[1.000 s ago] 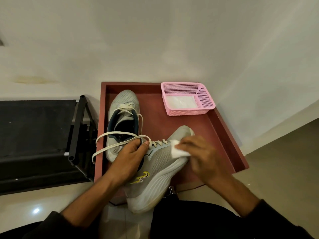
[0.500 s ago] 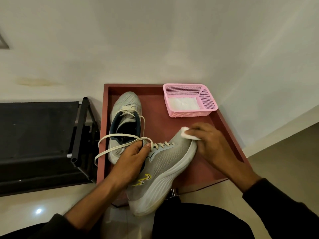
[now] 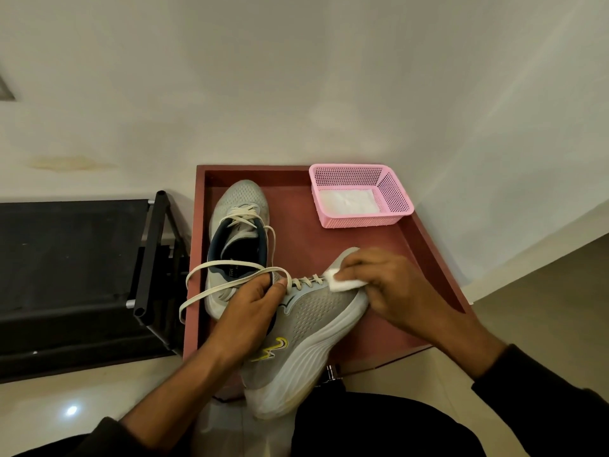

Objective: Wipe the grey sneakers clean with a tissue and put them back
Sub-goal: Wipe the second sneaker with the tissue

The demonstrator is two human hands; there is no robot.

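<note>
The red tray point(image 3: 425, 245) sits against the far wall with the black shoe rack point(image 3: 155, 258) to its left, and nothing on it has shifted in the last second: the second grey sneaker point(image 3: 239, 206) lies flat along the tray's left side, toe to the wall, and the pink basket point(image 3: 392, 189) in the far right corner holds its spare white tissues point(image 3: 349, 201). What moves is the wiping. The sneaker being cleaned point(image 3: 316, 328) is held tilted over the near edge of the tray, heel toward the person, toe pointing far and right. The left hand point(image 3: 253, 308) keeps its grip at the collar, fingers curled round the tongue and the loose loops of lace point(image 3: 211, 293). The right hand point(image 3: 385, 285) was out at the toe tip half a second ago; now it has drawn back toward the laces, its fingers pinching the folded tissue point(image 3: 346, 283) flat against the upper just ahead of the eyelets. That reads to me as another back-and-forth stroke over the toe box, so this shoe is mid-clean; neither the pale sole nor the other sneaker seems to be getting attention yet, and putting them back looks some way off.
</note>
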